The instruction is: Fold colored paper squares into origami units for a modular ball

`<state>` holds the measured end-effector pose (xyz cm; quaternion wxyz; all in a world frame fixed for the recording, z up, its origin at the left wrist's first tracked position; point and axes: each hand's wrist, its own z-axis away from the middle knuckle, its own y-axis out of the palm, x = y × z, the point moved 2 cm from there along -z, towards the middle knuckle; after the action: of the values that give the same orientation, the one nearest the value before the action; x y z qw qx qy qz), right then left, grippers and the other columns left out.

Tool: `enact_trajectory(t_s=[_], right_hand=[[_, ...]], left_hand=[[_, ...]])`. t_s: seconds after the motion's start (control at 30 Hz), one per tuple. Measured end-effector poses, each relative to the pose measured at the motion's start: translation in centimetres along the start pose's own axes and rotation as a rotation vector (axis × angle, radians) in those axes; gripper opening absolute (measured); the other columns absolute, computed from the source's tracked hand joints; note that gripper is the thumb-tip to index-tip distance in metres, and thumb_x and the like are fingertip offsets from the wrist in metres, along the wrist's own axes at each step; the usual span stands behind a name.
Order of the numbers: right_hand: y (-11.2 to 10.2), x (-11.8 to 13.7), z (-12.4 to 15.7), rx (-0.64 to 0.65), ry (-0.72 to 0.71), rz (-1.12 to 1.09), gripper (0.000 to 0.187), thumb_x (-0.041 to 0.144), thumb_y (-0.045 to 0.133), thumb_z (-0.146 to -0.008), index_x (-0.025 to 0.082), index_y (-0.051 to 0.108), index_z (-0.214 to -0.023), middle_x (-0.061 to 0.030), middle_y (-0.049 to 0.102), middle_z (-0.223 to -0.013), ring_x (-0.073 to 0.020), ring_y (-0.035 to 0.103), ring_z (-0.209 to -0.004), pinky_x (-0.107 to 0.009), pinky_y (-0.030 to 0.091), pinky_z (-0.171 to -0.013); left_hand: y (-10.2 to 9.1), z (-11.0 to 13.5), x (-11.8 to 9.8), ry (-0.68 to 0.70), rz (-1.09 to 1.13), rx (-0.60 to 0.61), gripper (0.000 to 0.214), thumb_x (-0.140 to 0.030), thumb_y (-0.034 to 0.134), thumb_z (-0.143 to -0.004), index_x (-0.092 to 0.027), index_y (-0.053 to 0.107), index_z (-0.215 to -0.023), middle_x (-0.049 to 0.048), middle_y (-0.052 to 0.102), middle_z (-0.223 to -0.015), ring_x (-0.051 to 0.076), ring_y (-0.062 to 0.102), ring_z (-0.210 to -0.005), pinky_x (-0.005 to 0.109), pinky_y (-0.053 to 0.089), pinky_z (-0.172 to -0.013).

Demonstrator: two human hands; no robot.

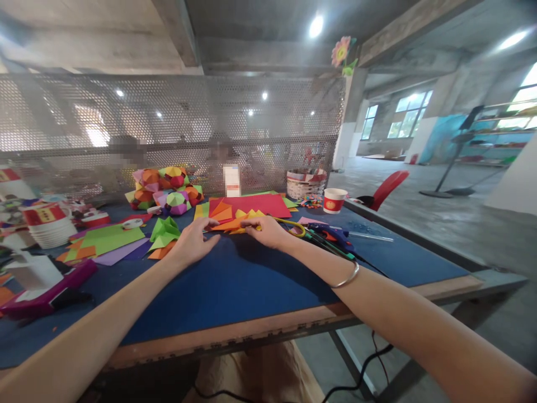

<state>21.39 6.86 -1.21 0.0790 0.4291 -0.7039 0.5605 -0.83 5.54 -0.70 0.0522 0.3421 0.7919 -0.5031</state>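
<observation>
Near the centre of the frame, the folded paper [230,225] lay between the two hands, low over the blue tabletop [251,268]. Its near part was a flat, bright orange strip, tapering toward the left; behind this stood a row of small yellow points, crisp and uneven in height, like a zigzag edge. Its finer creases were too small to make out.

The right hand [268,230], right of centre, had thumb and fingers pinched on the paper's right end. The left hand [195,240], left of centre, had its thumb spread away from its bent fingers, whose tips were at the paper's left end; whether they gripped it, I could not tell.

Just behind lay a red sheet [268,205], with a pointed orange piece [221,211] at its left part. Left of the left hand sat a green folded piece [164,232], with sharp, raised flaps.
</observation>
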Motion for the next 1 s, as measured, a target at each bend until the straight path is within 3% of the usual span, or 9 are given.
enact_trajectory(t_s=[0.1, 0.2, 0.3, 0.4, 0.47, 0.57, 0.83, 1.0], right_hand=[[-0.3, 0.3, 0.1, -0.077, -0.037, 0.053, 0.031, 0.014, 0.053, -0.096, 0.019, 0.074, -0.119, -0.0074, 0.076, -0.124, -0.0209, 0.069, -0.119, -0.035, 0.050, -0.108], [-0.1, 0.4, 0.0, -0.110, -0.128, 0.248, 0.038, 0.010, 0.058, -0.090, 0.014, 0.069, -0.126, -0.0124, 0.072, -0.130, -0.0259, 0.065, -0.125, -0.042, 0.043, -0.114], [0.6, 0.2, -0.6, -0.053, -0.175, 0.391, 0.052, 0.012, 0.059, -0.088, 0.010, 0.057, -0.140, -0.0179, 0.061, -0.144, -0.0311, 0.056, -0.135, -0.050, 0.036, -0.119], [1.2, 0.0, -1.3, 0.053, -0.135, 0.455, 0.063, 0.013, 0.056, -0.089, 0.012, 0.044, -0.151, -0.0195, 0.046, -0.157, -0.0345, 0.044, -0.145, -0.057, 0.034, -0.118], [1.5, -0.2, -1.8, 0.121, -0.097, 0.463, 0.058, 0.015, 0.053, -0.092, 0.014, 0.045, -0.150, -0.0194, 0.046, -0.157, -0.0353, 0.043, -0.145, -0.059, 0.035, -0.116], [1.5, -0.4, -2.1, 0.160, -0.086, 0.447, 0.039, 0.019, 0.046, -0.099, 0.017, 0.059, -0.136, -0.0153, 0.059, -0.147, -0.0333, 0.051, -0.138, -0.057, 0.040, -0.111], [1.0, 0.6, -1.7, 0.044, -0.159, 0.492, 0.031, 0.015, 0.046, -0.101, 0.018, 0.075, -0.109, -0.0142, 0.075, -0.120, -0.0283, 0.066, -0.116, -0.042, 0.046, -0.100], [0.7, 2.1, -0.8, -0.026, -0.232, 0.507, 0.031, 0.010, 0.048, -0.098, 0.016, 0.075, -0.111, -0.0136, 0.076, -0.110, -0.0264, 0.065, -0.112, -0.038, 0.044, -0.096]], left_hand=[[0.1, 0.1, 0.1, 0.010, 0.000, 0.019, 0.046, -0.042, 0.059, -0.079, -0.014, 0.066, -0.115, 0.0162, 0.072, -0.121, 0.030, 0.072, -0.102, 0.038, 0.062, -0.081], [0.3, 0.0, 0.2, 0.013, -0.050, 0.046, 0.050, -0.041, 0.059, -0.081, -0.012, 0.065, -0.122, 0.0179, 0.070, -0.128, 0.032, 0.069, -0.113, 0.042, 0.059, -0.092], [0.7, -0.6, 0.4, 0.008, -0.131, 0.084, 0.054, -0.036, 0.061, -0.082, -0.011, 0.062, -0.130, 0.0192, 0.067, -0.136, 0.034, 0.064, -0.126, 0.046, 0.051, -0.107], [1.1, -1.5, 0.7, -0.012, -0.188, 0.119, 0.057, -0.033, 0.061, -0.083, -0.011, 0.059, -0.135, 0.0203, 0.064, -0.142, 0.035, 0.059, -0.133, 0.047, 0.045, -0.114], [1.4, -2.0, 0.8, -0.019, -0.193, 0.142, 0.057, -0.032, 0.060, -0.083, -0.011, 0.058, -0.136, 0.0202, 0.063, -0.142, 0.035, 0.059, -0.134, 0.047, 0.044, -0.114], [1.8, -2.1, 1.0, 0.008, -0.177, 0.180, 0.058, -0.033, 0.059, -0.083, -0.009, 0.058, -0.136, 0.0224, 0.064, -0.142, 0.037, 0.060, -0.133, 0.049, 0.044, -0.114], [1.7, -1.3, 0.2, 0.063, -0.083, 0.140, 0.042, -0.037, 0.060, -0.085, -0.018, 0.067, -0.122, 0.0121, 0.076, -0.121, 0.030, 0.071, -0.111, 0.044, 0.053, -0.100], [0.5, -0.5, -1.5, 0.061, 0.041, 0.159, 0.041, -0.044, 0.053, -0.089, -0.016, 0.072, -0.111, 0.0100, 0.080, -0.106, 0.028, 0.073, -0.093, 0.039, 0.056, -0.088]])
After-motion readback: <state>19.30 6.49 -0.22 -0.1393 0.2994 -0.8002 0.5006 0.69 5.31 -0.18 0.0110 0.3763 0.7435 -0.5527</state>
